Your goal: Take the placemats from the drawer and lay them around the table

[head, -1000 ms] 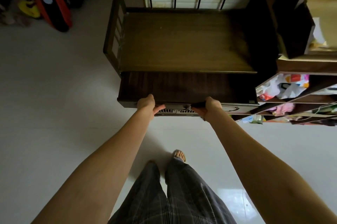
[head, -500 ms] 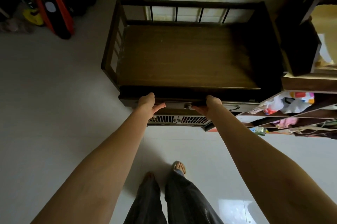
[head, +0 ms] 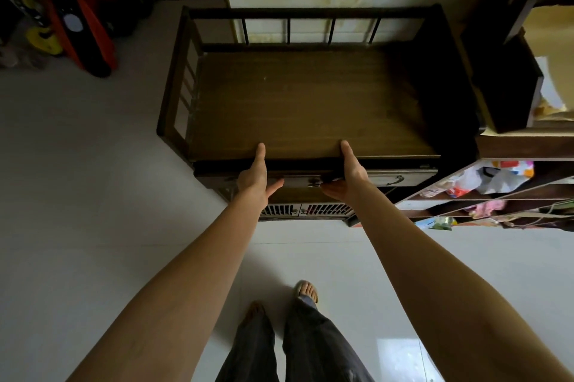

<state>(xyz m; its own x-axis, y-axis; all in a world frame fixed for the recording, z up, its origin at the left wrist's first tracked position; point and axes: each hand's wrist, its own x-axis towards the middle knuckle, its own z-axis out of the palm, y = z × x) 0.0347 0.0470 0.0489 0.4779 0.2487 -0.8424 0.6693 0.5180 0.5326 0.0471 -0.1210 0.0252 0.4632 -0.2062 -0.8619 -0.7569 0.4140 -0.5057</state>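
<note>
pressing flat against the drawer (head: 310,179) front under the tabletop (head: 304,102), left hand (head: 254,175) and right hand (head: 348,171) have fingers spread, holding nothing; placemats unseen.

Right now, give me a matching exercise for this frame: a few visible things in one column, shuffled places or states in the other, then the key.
Things:
1. left hand
2. right hand
3. drawer
4. red-and-black object

Places or states:
A. almost fully pushed in under the cabinet top
B. on the floor, far left
C. open, fingers on the top edge, nearer the drawer's middle
D. open, fingers on the top edge, nearer the cabinet's left end

Pairs: 1-D, 2-C, 3-A, 4-B
</note>
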